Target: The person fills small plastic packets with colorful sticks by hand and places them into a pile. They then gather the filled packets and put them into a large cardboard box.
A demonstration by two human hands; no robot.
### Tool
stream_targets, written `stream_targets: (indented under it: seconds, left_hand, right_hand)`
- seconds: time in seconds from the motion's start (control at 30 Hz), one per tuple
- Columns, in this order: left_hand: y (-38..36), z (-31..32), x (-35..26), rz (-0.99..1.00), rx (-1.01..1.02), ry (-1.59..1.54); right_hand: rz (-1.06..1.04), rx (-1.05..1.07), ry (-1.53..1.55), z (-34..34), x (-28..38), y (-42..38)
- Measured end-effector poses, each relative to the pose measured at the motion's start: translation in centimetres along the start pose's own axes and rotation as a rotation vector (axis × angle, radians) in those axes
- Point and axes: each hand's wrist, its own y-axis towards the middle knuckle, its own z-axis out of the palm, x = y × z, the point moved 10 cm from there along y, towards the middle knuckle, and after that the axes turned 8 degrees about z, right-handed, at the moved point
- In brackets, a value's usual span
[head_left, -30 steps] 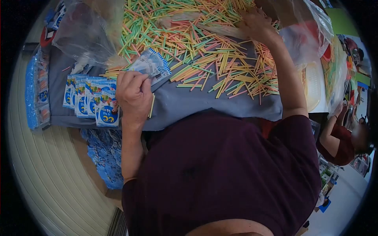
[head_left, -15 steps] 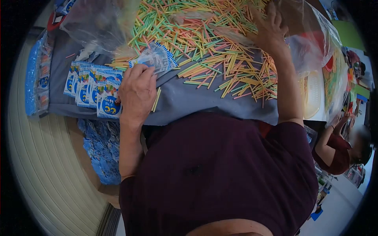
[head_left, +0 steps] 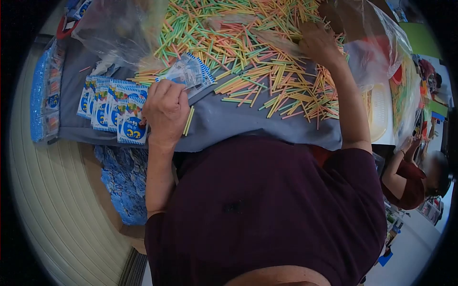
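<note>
Head view: our left hand (head_left: 165, 113) pinches a blue-edged packet (head_left: 180, 75) by its near end, probably to steady it. Our right hand (head_left: 320, 46) is among the coloured sticks (head_left: 229, 45), can't tell if it's gripping any.

two bare hands (head_left: 166, 112), at least four flat blue-and-white plastic packets (head_left: 132, 125) and uncountably many thin pastel sticks (head_left: 238, 45) were there.

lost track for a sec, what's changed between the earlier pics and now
Since the last earlier picture, the right hand has moved left over the colored sticks, its spread fingers drawn in; whether it grips any is unclear. The left hand still holds a blue-edged packet; the printed packets stay put.
</note>
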Motion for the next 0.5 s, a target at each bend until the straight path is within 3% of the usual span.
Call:
stream_targets:
  seconds: [0.17,0.23,0.27,0.3,0.4,0.5]
  left_hand:
    - [0.5,-0.3,-0.9,-0.013,0.069,-0.001]
    - [0.4,0.4,-0.5,-0.029,0.124,0.026]
    - [0.4,0.6,-0.2,-0.030,0.126,0.030]
    - [0.3,0.7,0.4,-0.040,0.104,-0.030]
    - [0.8,0.2,0.6,-0.046,0.039,-0.129]
    - [1.1,-0.3,0.5,-0.050,-0.024,-0.149]
  right_hand:
    - [-0.005,-0.224,0.124,-1.6,-0.1,-2.1]
    - [0.264,0.015,0.794,2.7,-5.4,-1.3]
    - [0.263,0.015,0.798,3.6,-6.5,-0.8]
    - [0.205,-0.027,1.113,3.1,-7.1,-0.3]
    - [0.188,-0.171,1.564,1.8,-8.4,0.0]
    - [0.259,-0.337,1.696,1.1,-8.5,1.1]
